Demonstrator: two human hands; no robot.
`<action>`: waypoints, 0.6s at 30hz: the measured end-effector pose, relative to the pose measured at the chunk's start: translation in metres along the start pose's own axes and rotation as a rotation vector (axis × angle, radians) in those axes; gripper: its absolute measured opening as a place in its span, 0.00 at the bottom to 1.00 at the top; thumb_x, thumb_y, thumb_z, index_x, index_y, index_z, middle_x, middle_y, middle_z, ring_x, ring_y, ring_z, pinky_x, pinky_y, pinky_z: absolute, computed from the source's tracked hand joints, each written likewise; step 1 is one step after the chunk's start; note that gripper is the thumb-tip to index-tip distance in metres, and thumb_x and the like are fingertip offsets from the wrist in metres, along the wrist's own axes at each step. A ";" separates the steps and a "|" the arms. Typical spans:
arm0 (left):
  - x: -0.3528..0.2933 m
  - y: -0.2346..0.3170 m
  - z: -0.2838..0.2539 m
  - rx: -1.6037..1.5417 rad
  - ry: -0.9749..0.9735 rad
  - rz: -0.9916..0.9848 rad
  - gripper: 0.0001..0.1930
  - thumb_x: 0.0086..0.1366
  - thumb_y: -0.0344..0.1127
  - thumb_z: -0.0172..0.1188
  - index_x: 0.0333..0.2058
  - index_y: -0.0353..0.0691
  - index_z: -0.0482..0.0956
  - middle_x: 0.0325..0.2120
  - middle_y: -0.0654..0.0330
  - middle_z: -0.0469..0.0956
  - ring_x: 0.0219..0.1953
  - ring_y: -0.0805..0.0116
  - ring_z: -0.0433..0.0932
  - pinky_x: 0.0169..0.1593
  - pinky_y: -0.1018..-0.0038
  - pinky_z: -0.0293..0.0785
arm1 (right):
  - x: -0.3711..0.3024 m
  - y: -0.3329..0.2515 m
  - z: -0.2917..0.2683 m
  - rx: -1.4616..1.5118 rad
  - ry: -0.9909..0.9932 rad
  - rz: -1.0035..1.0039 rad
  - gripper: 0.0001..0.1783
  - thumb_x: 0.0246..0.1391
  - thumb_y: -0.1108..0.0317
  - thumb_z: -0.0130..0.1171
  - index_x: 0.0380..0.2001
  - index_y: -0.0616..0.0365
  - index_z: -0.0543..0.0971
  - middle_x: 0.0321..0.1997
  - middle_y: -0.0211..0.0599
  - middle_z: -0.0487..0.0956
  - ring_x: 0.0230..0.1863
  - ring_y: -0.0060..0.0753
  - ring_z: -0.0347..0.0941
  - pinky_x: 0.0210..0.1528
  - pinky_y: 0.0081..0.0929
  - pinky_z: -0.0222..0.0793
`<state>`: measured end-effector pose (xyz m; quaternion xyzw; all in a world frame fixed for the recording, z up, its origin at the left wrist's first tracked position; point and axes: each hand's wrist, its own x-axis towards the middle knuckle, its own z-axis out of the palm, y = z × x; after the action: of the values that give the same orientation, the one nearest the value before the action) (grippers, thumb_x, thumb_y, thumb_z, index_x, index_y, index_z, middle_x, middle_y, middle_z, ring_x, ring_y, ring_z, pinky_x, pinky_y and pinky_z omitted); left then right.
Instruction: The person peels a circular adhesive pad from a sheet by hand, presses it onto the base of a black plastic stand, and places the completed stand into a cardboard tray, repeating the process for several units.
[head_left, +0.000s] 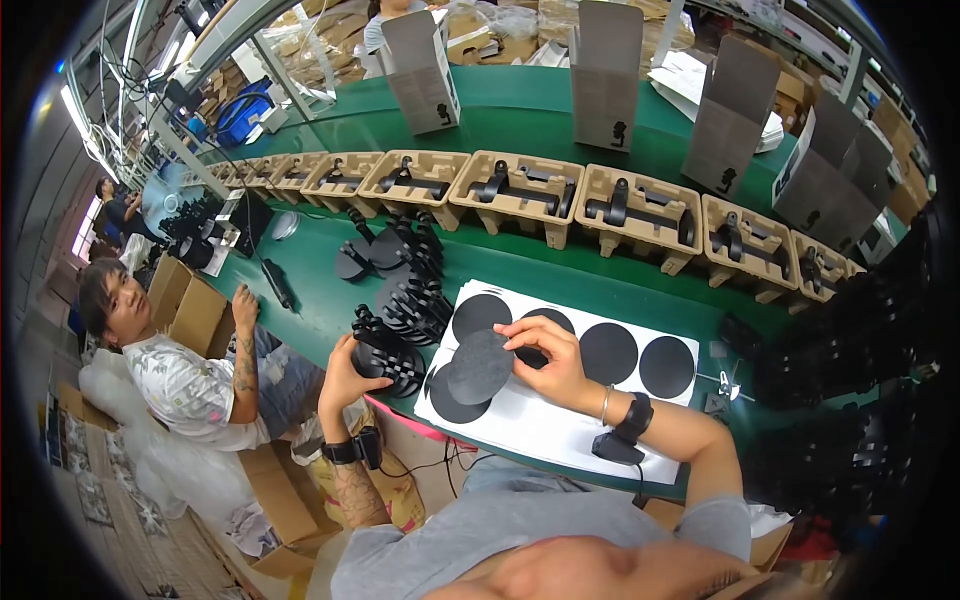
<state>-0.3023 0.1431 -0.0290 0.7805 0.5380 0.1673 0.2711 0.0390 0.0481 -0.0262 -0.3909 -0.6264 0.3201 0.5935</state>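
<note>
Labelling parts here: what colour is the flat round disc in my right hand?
The flat round disc is dark grey; head view shows it.

the sheet (550,435) lies right of the stacked bases (413,308), before the trays (508,208).

Grey disc (479,370) in right hand (556,366), left hand (344,376) apparently against black stack (396,366).

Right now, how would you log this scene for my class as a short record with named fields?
Left hand: against a stack of black parts
Right hand: pinching a dark grey disc
Sheet: white sheet bearing black discs
Row beyond: tan trays holding black fittings
Farther back: upright grey boxes
Surface: green table
Left side: a co-worker near the table's edge
</note>
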 end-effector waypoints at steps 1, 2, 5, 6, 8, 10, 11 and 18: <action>-0.002 0.003 0.000 -0.056 0.025 0.033 0.38 0.31 0.34 0.77 0.47 0.32 0.75 0.48 0.48 0.73 0.51 0.50 0.73 0.57 0.65 0.67 | 0.000 0.000 0.001 0.027 -0.001 0.011 0.12 0.41 0.87 0.59 0.33 0.65 0.79 0.45 0.43 0.75 0.52 0.43 0.76 0.53 0.30 0.76; -0.003 0.002 0.001 -0.059 0.025 0.025 0.38 0.31 0.34 0.77 0.47 0.32 0.75 0.48 0.48 0.73 0.51 0.50 0.73 0.57 0.65 0.67 | 0.000 0.000 0.001 0.054 -0.003 0.023 0.12 0.42 0.87 0.60 0.32 0.66 0.79 0.44 0.43 0.76 0.51 0.43 0.77 0.52 0.29 0.76; -0.013 -0.010 0.002 -0.170 0.215 0.060 0.41 0.35 0.29 0.76 0.52 0.30 0.71 0.45 0.57 0.76 0.46 0.63 0.75 0.53 0.73 0.68 | 0.000 0.005 -0.001 0.109 0.005 0.059 0.10 0.42 0.86 0.63 0.31 0.67 0.80 0.39 0.43 0.78 0.43 0.38 0.80 0.44 0.25 0.78; -0.019 -0.009 0.001 -0.456 0.239 -0.053 0.45 0.37 0.24 0.73 0.59 0.29 0.65 0.52 0.57 0.72 0.53 0.63 0.72 0.58 0.72 0.65 | 0.001 0.004 -0.004 0.110 -0.005 0.066 0.10 0.42 0.86 0.63 0.31 0.67 0.80 0.39 0.43 0.78 0.43 0.38 0.80 0.44 0.25 0.78; -0.027 0.016 0.001 -0.752 0.501 0.043 0.43 0.44 0.21 0.67 0.62 0.29 0.61 0.55 0.56 0.69 0.57 0.63 0.68 0.61 0.71 0.62 | 0.004 -0.006 -0.012 0.013 -0.038 0.083 0.09 0.42 0.85 0.65 0.30 0.68 0.80 0.33 0.41 0.79 0.35 0.30 0.79 0.36 0.20 0.76; -0.028 0.052 -0.001 -0.976 0.600 0.206 0.41 0.56 0.43 0.56 0.66 0.36 0.53 0.60 0.50 0.63 0.60 0.57 0.66 0.62 0.66 0.63 | 0.010 -0.019 -0.016 0.135 0.034 0.112 0.07 0.43 0.86 0.65 0.28 0.68 0.78 0.30 0.39 0.78 0.31 0.22 0.75 0.33 0.17 0.72; -0.027 0.088 0.019 -1.236 0.575 0.265 0.42 0.56 0.48 0.53 0.67 0.39 0.51 0.61 0.47 0.62 0.59 0.52 0.67 0.60 0.62 0.65 | 0.001 -0.018 -0.031 0.212 0.042 0.191 0.07 0.43 0.86 0.64 0.27 0.68 0.78 0.30 0.37 0.77 0.31 0.21 0.75 0.34 0.17 0.72; 0.012 0.190 0.057 -1.640 0.170 0.446 0.42 0.64 0.67 0.38 0.66 0.40 0.51 0.57 0.34 0.63 0.56 0.47 0.70 0.58 0.57 0.67 | 0.024 -0.053 -0.031 0.554 0.017 0.391 0.07 0.52 0.81 0.61 0.30 0.62 0.73 0.30 0.32 0.77 0.29 0.17 0.74 0.33 0.14 0.70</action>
<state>-0.1241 0.0886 0.0395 0.4099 0.0992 0.6112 0.6698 0.0643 0.0407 0.0341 -0.3300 -0.4241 0.5826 0.6098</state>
